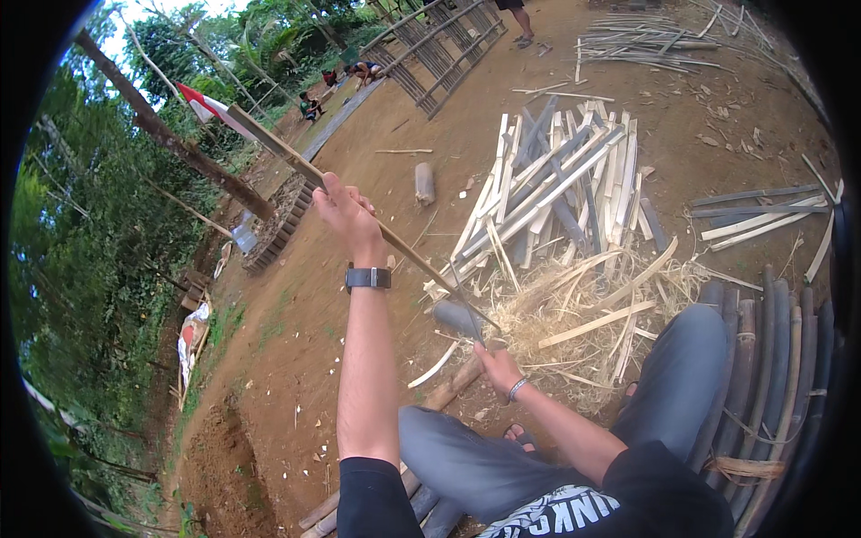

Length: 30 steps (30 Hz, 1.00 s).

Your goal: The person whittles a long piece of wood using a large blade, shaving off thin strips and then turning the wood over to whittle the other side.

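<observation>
My left hand (348, 220), with a black watch on its wrist, is raised and closed round a long, narrow bamboo strip (417, 260). The strip slants from the upper left down toward my knees. Low in front of me, my right hand (500, 369) grips a knife, its handle mostly hidden by the fingers. The knife's thin, dark blade (465, 303) points up and away and crosses the strip near its lower end. Curly pale shavings (565, 314) cover the ground beyond my right hand. A pile of split bamboo strips (574, 175) lies just past them.
Bundled bamboo poles (749, 386) lie at my right. A short bamboo piece (424, 184) stands on the dirt ahead. More strips (646, 43) lie far right, near a bamboo rack (439, 54). Several people are in the distance. A leaning trunk (170, 130) and trees border the left.
</observation>
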Each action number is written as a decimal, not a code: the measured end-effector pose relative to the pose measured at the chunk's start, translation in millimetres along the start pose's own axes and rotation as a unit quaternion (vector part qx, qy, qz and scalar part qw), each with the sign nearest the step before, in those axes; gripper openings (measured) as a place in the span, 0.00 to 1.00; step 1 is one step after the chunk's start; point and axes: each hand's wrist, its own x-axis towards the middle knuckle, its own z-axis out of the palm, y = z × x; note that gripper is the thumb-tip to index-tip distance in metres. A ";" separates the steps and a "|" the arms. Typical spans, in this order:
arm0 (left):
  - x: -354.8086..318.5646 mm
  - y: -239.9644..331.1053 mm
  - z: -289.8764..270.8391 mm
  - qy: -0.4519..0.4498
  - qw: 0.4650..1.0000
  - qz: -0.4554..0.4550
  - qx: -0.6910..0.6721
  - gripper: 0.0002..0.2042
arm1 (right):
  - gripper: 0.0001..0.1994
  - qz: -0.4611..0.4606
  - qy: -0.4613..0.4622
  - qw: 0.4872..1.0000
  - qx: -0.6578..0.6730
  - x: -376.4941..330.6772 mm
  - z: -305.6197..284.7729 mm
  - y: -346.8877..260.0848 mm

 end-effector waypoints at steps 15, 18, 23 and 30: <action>24.3 17.2 15.9 0.155 0.964 0.132 0.168 0.31 | 0.33 -0.005 -0.075 0.978 0.196 -11.8 30.5 -44.2; 22.5 18.2 15.0 0.156 0.968 0.118 0.155 0.30 | 0.31 0.147 -0.061 0.939 0.306 -3.7 22.2 -22.6; 18.4 25.5 4.9 0.176 0.961 0.129 0.170 0.30 | 0.31 0.003 -0.115 0.965 0.234 -17.9 39.9 -44.5; 22.4 32.2 -33.4 0.191 0.964 0.101 0.157 0.30 | 0.30 0.210 0.022 0.953 0.216 18.5 29.4 75.0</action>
